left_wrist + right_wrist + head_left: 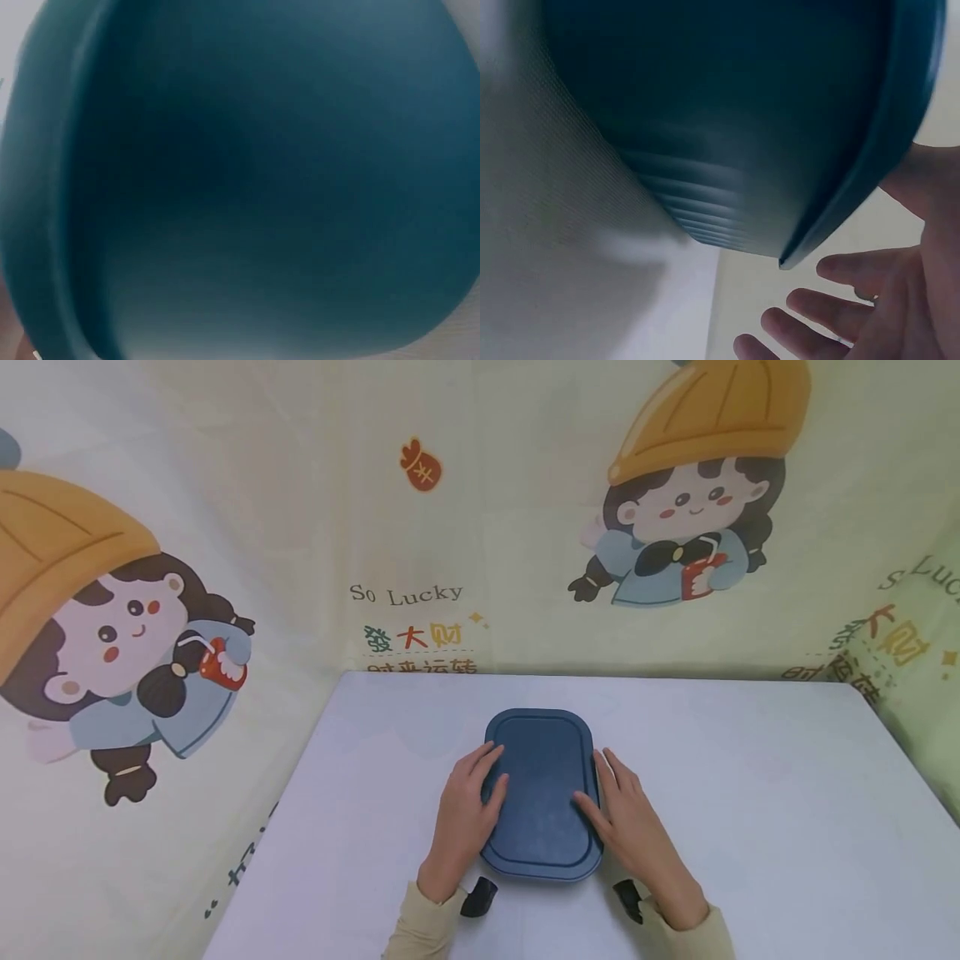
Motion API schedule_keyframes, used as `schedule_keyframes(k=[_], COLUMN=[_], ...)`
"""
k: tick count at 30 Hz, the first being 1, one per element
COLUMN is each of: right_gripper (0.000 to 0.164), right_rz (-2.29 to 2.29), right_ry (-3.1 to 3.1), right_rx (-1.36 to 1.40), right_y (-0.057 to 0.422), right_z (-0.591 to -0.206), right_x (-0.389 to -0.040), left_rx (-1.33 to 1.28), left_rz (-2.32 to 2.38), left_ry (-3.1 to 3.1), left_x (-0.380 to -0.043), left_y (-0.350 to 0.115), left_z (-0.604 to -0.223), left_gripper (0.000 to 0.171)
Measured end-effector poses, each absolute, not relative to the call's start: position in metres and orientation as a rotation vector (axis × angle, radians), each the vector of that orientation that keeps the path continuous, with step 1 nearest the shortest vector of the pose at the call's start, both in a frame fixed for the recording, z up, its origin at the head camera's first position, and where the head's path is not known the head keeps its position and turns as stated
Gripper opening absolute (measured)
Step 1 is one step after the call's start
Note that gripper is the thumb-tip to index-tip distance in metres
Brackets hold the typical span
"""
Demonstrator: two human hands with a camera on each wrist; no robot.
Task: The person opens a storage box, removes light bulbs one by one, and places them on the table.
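A dark blue rectangular box with a rounded, grooved lid [540, 785] stands on the white table between both hands. My left hand [465, 802] lies along its left side, fingertips and thumb at the lid's edge. On the opposite side is my right hand [628, 822], its thumb over the lid's right edge and its fingers loosely extended alongside. In the right wrist view, the fingers of the right hand [870, 300] are spread beside the box wall [727, 135], which has ridges near one end. The box wall [262, 187] fills the left wrist view and hides most of the left hand.
The white table [750, 777] extends to both sides of the box. Behind and beside it hangs a pale cloth [525, 543] printed with cartoon figures and lettering. Small black devices, one by the left wrist [478, 897] and one by the right wrist [628, 900], sit near the sleeves.
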State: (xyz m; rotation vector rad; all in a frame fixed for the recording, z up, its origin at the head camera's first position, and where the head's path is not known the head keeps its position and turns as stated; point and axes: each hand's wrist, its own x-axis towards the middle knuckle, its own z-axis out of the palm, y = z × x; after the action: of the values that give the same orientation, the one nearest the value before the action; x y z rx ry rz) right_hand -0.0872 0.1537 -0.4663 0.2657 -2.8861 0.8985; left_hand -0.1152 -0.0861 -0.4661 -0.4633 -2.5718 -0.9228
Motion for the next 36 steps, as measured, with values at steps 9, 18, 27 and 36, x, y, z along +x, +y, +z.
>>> schedule_keyframes(k=[9,18,27,36], right_gripper=[0.068,0.062,0.059,0.059], right_rz=[1.029,1.304,1.31,1.375], right_ry=[-2.825,-2.751,-2.688,-2.68], right_rx=[0.215,0.253,0.223,0.182], right_y=[0.152,0.153,0.155,0.159], right_z=[-0.469,-0.475,-0.48,-0.487], right_x=[-0.093,-0.096,-0.099,-0.099], left_rx=[-0.348,-0.315,-0.273,-0.201], left_rz=[-1.043,-1.113,-1.22,-1.333], left_ry=[-2.578,-2.584,-2.544,-2.544], left_x=[-0.12,-0.123,-0.121,-0.121], left_y=[-0.089,-0.091,-0.093,-0.093], left_z=[-0.472,-0.48,-0.482,-0.485], left_gripper=[0.041,0.039,0.041,0.044])
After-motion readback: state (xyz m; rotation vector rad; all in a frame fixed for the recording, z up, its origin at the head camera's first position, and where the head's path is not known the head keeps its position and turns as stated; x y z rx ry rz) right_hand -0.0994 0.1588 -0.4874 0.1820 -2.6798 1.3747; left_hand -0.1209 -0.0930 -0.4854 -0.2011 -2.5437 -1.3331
